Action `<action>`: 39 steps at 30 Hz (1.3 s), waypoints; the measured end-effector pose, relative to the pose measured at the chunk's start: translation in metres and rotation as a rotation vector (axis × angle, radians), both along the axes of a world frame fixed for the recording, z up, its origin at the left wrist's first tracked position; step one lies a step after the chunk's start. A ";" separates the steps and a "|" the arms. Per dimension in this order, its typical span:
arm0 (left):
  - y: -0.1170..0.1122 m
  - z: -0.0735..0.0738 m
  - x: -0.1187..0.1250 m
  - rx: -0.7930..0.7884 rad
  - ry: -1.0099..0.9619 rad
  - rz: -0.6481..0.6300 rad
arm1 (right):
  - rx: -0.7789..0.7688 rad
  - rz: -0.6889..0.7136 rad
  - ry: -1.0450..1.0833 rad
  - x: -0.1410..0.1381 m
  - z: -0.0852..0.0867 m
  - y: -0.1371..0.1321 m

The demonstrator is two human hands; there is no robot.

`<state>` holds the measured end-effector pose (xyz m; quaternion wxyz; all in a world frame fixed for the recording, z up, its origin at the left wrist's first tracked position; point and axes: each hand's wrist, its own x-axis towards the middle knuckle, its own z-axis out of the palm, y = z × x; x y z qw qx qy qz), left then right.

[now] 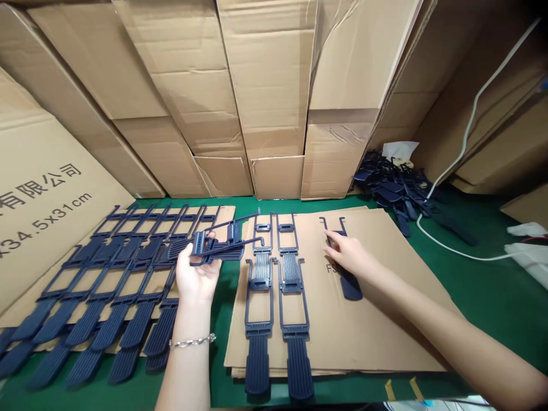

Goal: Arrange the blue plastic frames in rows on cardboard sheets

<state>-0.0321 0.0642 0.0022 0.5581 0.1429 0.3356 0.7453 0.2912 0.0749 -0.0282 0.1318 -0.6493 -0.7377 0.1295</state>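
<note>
My left hand (194, 277) is raised over the table edge of the cardboard, fingers closed on a dark blue plastic frame part (218, 242) held sideways. My right hand (349, 254) rests on a cardboard sheet (385, 297), fingers pressing a single dark blue part (345, 268) that lies flat under it. Two pairs of the same blue parts (278, 297) lie in neat columns on that sheet between my hands.
Left, several blue parts (111, 285) lie in rows on another cardboard sheet. A loose heap of blue parts (402, 191) sits at the back right beside a white cable (449, 171). Cardboard boxes (265, 97) wall the back; the table is green (492, 285).
</note>
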 end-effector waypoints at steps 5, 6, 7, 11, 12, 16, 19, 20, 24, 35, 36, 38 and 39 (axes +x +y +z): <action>-0.001 -0.001 0.000 0.012 -0.072 -0.023 | 0.068 0.077 -0.146 0.004 -0.014 -0.007; -0.001 -0.001 0.000 0.017 -0.088 -0.031 | 0.046 0.072 -0.174 0.005 -0.018 -0.007; -0.002 -0.001 0.000 0.025 -0.101 -0.041 | 0.015 0.061 -0.187 0.004 -0.021 -0.007; -0.002 -0.002 0.001 0.019 -0.119 -0.051 | -0.057 0.047 -0.147 -0.012 -0.031 0.002; -0.002 -0.002 0.001 0.006 -0.117 -0.043 | -0.058 0.051 -0.136 -0.017 -0.031 0.005; -0.002 -0.001 0.003 -0.032 -0.106 -0.019 | -0.049 0.064 -0.112 -0.037 -0.028 0.018; 0.000 -0.001 0.003 -0.032 -0.093 -0.026 | -0.045 0.073 -0.101 -0.044 -0.026 0.023; 0.000 -0.001 0.003 -0.031 -0.089 -0.029 | -0.044 0.074 -0.098 -0.045 -0.025 0.023; 0.001 -0.004 0.004 -0.009 -0.077 -0.020 | -0.041 0.074 -0.090 -0.047 -0.025 0.023; 0.001 -0.006 0.010 0.018 -0.077 -0.102 | -0.031 0.087 -0.057 -0.055 -0.022 0.025; 0.001 -0.006 0.011 0.023 -0.072 -0.114 | -0.032 0.087 -0.061 -0.056 -0.022 0.025; 0.001 -0.007 0.012 0.021 -0.056 -0.129 | -0.034 0.087 -0.067 -0.056 -0.022 0.025; 0.001 -0.007 0.012 0.015 -0.047 -0.133 | -0.032 0.088 -0.067 -0.056 -0.022 0.025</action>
